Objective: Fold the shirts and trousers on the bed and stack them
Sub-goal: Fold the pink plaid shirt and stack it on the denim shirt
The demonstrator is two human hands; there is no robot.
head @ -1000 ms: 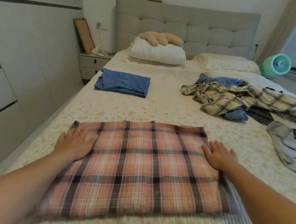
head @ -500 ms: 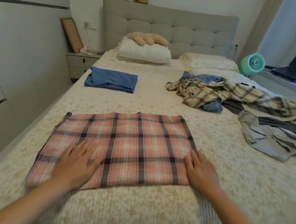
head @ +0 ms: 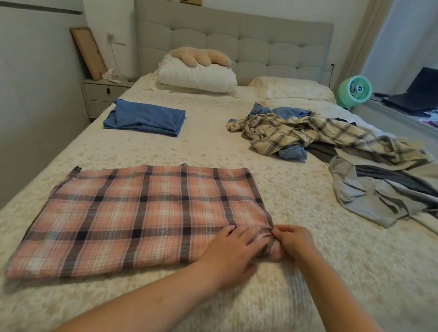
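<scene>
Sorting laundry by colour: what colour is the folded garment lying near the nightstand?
Plain blue; the folded garment shows clearly in the head view.

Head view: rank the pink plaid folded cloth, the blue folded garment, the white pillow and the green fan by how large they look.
1. Pink plaid folded cloth, though it lies nearest the camera.
2. and 3. Blue folded garment and white pillow look alike; the pillow is farther, so unsure.
4. Green fan.

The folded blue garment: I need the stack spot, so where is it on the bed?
In the head view the folded blue garment lies on the bed's far left, beside the nightstand, short of the white pillow.
</scene>
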